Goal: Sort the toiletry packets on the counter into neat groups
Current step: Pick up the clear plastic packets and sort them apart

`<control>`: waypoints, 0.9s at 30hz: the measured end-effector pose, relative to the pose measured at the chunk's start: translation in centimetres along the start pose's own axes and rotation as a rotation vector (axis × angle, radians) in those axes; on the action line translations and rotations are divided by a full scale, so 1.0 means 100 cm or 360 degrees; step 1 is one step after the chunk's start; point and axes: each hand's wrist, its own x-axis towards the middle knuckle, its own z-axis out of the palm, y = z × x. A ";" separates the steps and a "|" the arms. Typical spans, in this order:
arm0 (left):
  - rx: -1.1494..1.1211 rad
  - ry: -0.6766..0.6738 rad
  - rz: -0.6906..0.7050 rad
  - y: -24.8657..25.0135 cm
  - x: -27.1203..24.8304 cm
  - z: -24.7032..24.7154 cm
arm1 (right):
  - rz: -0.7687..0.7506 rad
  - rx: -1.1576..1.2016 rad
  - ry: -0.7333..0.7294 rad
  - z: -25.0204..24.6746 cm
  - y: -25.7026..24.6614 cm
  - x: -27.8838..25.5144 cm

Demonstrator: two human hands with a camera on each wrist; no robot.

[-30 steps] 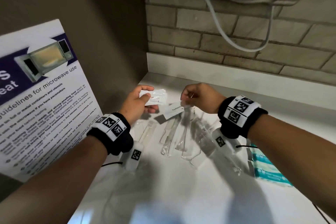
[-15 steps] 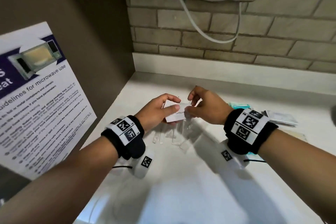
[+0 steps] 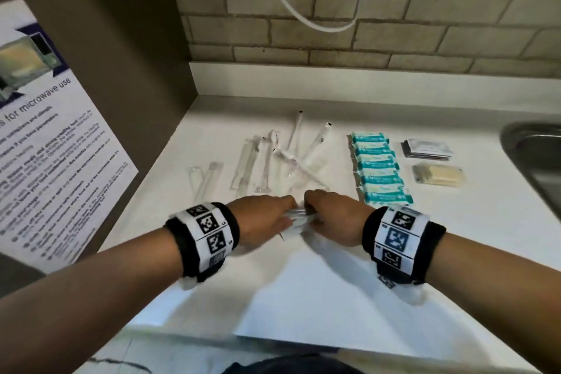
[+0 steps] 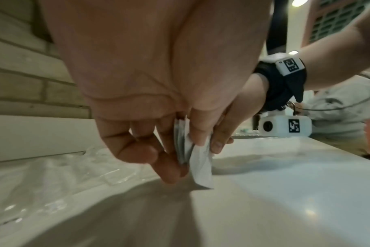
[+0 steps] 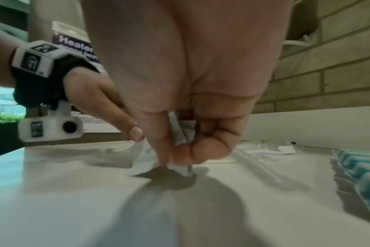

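Observation:
A small stack of white toothpaste packets [image 3: 296, 220] stands on edge on the white counter [image 3: 318, 297], held between both hands. My left hand [image 3: 264, 222] pinches the white packets [image 4: 191, 155] from the left. My right hand [image 3: 331, 215] pinches the same white packets [image 5: 180, 133] from the right, their lower edges touching the counter. Beyond the hands lie several clear-wrapped toothbrushes [image 3: 273, 158], loosely fanned. To their right runs a row of teal-and-white packets [image 3: 379, 170].
A dark packet stack [image 3: 426, 149] and a yellowish packet [image 3: 438, 174] lie right of the teal row. A steel sink [image 3: 537, 161] sits at the far right. A microwave-use poster [image 3: 51, 143] leans on the left wall. The counter's front edge [image 3: 273, 340] is near.
Both hands have come down and toward me from above the toothbrushes, carrying the white packets to the counter surface. The view has widened to show the sorted rows on the right.

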 end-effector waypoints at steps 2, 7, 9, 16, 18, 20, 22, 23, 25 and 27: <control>0.0086 -0.0073 -0.0038 0.008 0.000 0.009 | 0.0055 -0.0029 -0.0046 0.012 -0.002 -0.006; 0.0058 -0.0108 -0.0090 0.026 0.007 0.030 | 0.0166 -0.0079 -0.0073 0.032 -0.001 -0.006; 0.0039 -0.0093 -0.0122 0.029 0.010 0.031 | 0.0192 -0.0037 -0.0101 0.031 0.000 -0.005; -0.0014 -0.0074 -0.0189 0.026 0.013 0.023 | 0.0166 0.0009 -0.0029 0.023 0.012 -0.003; -0.0003 -0.0060 -0.0209 0.030 0.014 0.025 | 0.0211 0.0019 -0.0061 0.028 0.008 -0.003; -0.0002 -0.0057 -0.0215 0.035 0.015 0.028 | 0.0247 0.0032 -0.0080 0.031 0.002 -0.003; -0.0056 -0.0059 -0.0231 0.037 0.017 0.029 | 0.0271 0.0043 -0.0088 0.030 -0.001 -0.003; -0.0088 -0.0069 -0.0235 0.036 0.017 0.029 | 0.0278 0.0049 -0.0091 0.029 -0.001 -0.003; -0.0192 -0.0100 -0.0253 0.035 0.018 0.029 | 0.0274 0.0083 -0.0088 0.026 0.001 -0.002; -0.0338 -0.0110 -0.0266 0.031 0.017 0.025 | 0.0245 0.0125 -0.0080 0.025 0.006 -0.003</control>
